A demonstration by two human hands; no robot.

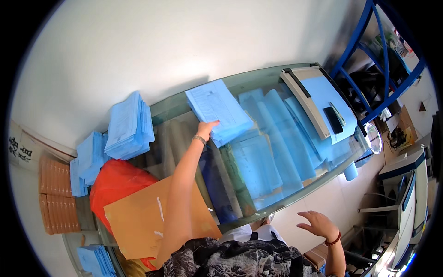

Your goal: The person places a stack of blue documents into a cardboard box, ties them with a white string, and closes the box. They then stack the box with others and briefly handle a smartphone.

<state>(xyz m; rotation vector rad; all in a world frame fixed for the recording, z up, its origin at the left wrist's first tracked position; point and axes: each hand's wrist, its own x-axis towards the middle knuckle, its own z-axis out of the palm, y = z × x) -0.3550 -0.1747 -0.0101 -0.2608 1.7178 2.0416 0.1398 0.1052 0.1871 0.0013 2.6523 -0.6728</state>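
A thick stack of printed light-blue paper sheets (214, 104) lies on the glass-topped table (295, 196) near the wall. My left hand (206, 129) reaches across and grips the stack's near-left edge. One finger lies over the top sheet, and the other fingers are partly hidden. Beyond the table's near edge, my right hand (320, 226) hangs above the floor with its fingers apart and nothing in it. Under the glass, blue sheets (254, 161) and rolls of coloured material (219, 184) show through.
Another blue paper stack (127, 124) stands left, beside a red bag (120, 182) and a brown cardboard sheet (152, 221). A paper cutter (307, 101) holding a dark phone (333, 120) sits at the right end. Brown bundles (57, 196) line the far left; a blue metal frame (357, 60) rises right.
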